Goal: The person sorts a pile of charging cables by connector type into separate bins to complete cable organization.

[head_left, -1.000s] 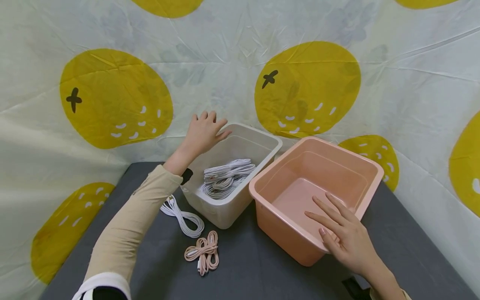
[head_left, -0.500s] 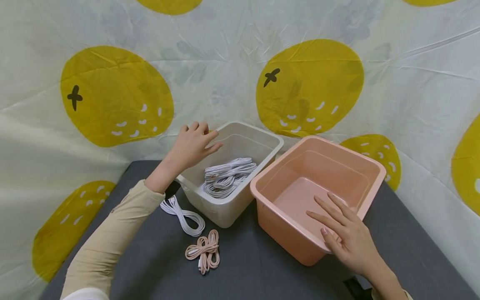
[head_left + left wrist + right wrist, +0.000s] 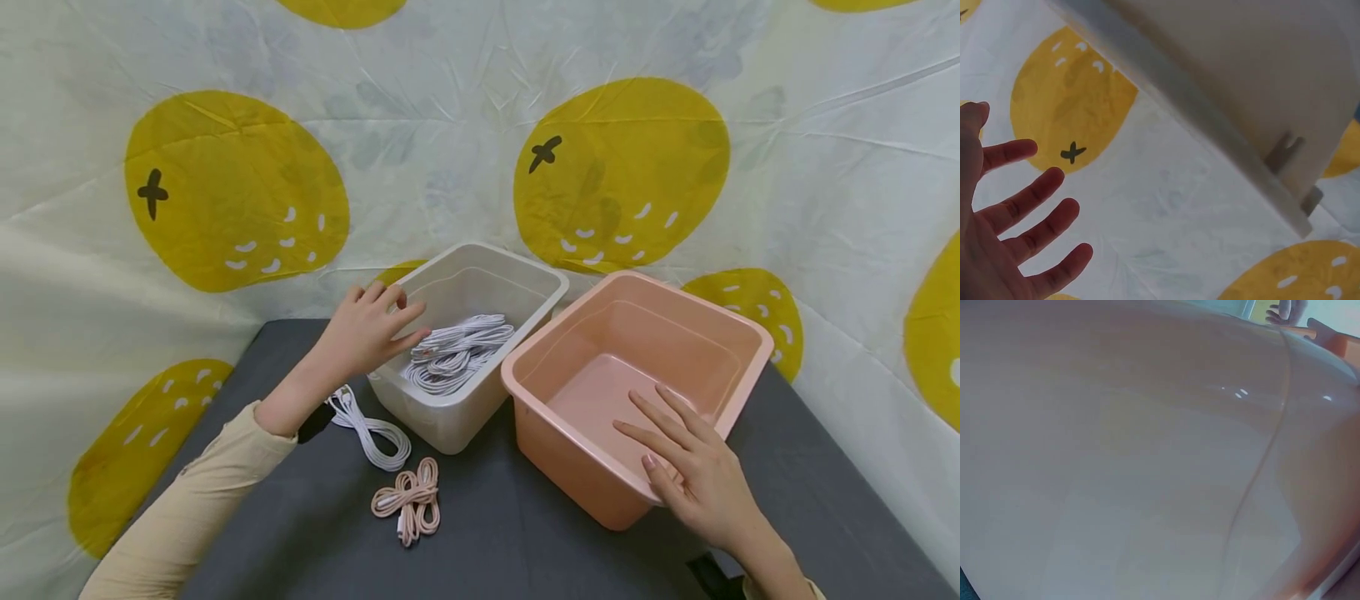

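hovering left of centre: left hand, fingers apart, loosely bent. right hand, fingers straight, over pink bin. white cable, long axis upper-left to lower-right.

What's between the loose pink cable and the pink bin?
Only bare dark tabletop lies between the pink cable and the pink bin; the head view shows it.

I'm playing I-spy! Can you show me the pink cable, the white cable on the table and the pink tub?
Pink cable (image 3: 414, 497): head view, where its loops cross in the middle.
White cable (image 3: 363, 426): head view, on its narrow middle.
Pink tub (image 3: 596, 396): head view, on its inside floor.
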The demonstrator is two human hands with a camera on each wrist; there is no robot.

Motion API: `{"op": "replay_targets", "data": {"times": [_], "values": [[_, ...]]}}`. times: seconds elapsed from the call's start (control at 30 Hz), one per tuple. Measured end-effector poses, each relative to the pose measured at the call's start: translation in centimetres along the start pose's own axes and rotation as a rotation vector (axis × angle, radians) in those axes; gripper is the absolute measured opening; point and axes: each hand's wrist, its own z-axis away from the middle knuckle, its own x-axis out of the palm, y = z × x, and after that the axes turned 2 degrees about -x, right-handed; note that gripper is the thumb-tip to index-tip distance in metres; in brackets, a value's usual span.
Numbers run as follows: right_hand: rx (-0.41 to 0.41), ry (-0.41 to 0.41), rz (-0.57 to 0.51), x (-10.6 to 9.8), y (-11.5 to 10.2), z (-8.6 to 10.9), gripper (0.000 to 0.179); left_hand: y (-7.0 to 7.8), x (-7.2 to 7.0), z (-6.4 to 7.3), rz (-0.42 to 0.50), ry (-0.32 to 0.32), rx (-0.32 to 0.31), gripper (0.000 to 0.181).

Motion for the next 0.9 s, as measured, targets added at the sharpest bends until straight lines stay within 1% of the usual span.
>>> {"op": "replay_targets", "data": {"times": [0.07, 0.23, 0.37, 0.5, 0.67, 0.9], "values": [[0.002, 0.001, 0.000, 0.0, 0.0, 0.0, 0.033, 0.2, -0.1, 0.5, 0.005, 0.009, 0.020, 0.027], [0.007, 0.001, -0.002, 0.0, 0.1, 0.0, 0.032, 0.8, -0.1, 2.2, 0.019, -0.003, 0.075, 0.027], [0.008, -0.002, 0.000, 0.0, 0.0, 0.0, 0.032, 1.0, 0.1, 3.8, 0.041, 0.001, 0.115, 0.033], [0.007, -0.004, 0.003, 0.0, 0.0, 0.0, 0.032, 1.1, 0.1, 5.1, 0.045, 0.026, 0.127, 0.040], [0.006, -0.006, 0.008, 0.0, -0.1, -0.1, 0.032, 1.1, 0.0, 6.8, 0.023, 0.059, 0.139, 0.042], [0.010, -0.009, 0.010, -0.1, -0.1, 0.0, 0.031, 1.0, 0.1, 9.3, 0.047, 0.086, 0.141, 0.042]]}}
